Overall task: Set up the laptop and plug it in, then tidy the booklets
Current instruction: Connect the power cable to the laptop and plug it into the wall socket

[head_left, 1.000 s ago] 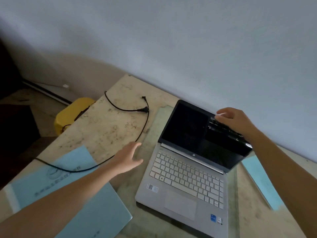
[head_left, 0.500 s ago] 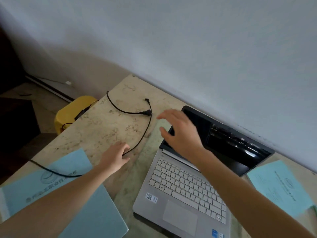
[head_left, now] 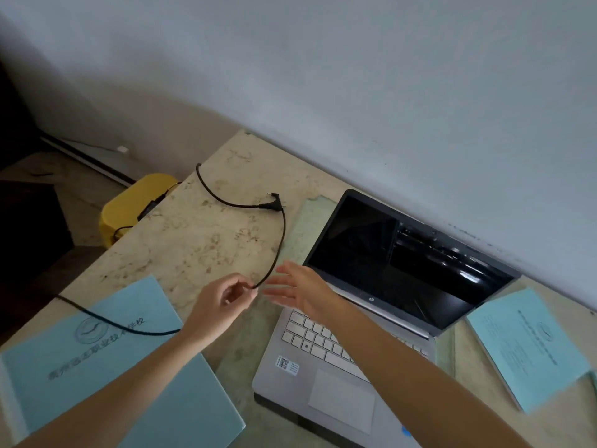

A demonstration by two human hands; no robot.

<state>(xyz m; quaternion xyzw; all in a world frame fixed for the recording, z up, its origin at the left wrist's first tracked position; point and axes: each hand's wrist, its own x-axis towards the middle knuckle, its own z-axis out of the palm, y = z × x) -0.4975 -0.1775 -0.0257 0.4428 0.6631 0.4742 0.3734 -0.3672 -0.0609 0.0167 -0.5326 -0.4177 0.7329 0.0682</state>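
A silver laptop (head_left: 339, 367) lies open on the stone table (head_left: 193, 240), its dark screen (head_left: 371, 253) leaning back toward the wall. A black charger cable (head_left: 280, 244) curves across the table, and its plug tip (head_left: 273, 202) rests on the stone left of the screen. My left hand (head_left: 223, 305) pinches the cable just left of the laptop. My right hand (head_left: 303, 292) hovers open over the laptop's left rear corner, a short way from the left hand. One light blue booklet (head_left: 106, 379) lies front left under the cable and my left arm. Another blue booklet (head_left: 529, 347) lies right of the laptop.
A yellow stool (head_left: 129, 205) stands past the table's left edge, with the cable's adapter on it. The wall (head_left: 355, 92) runs close behind the laptop. A greenish glass sheet (head_left: 307, 221) lies under the laptop. Dark furniture stands at the far left.
My right hand left the screen's top edge and came down left over the keyboard's corner. My left hand closed on the cable and lifted it slightly. The screen now tilts further back.
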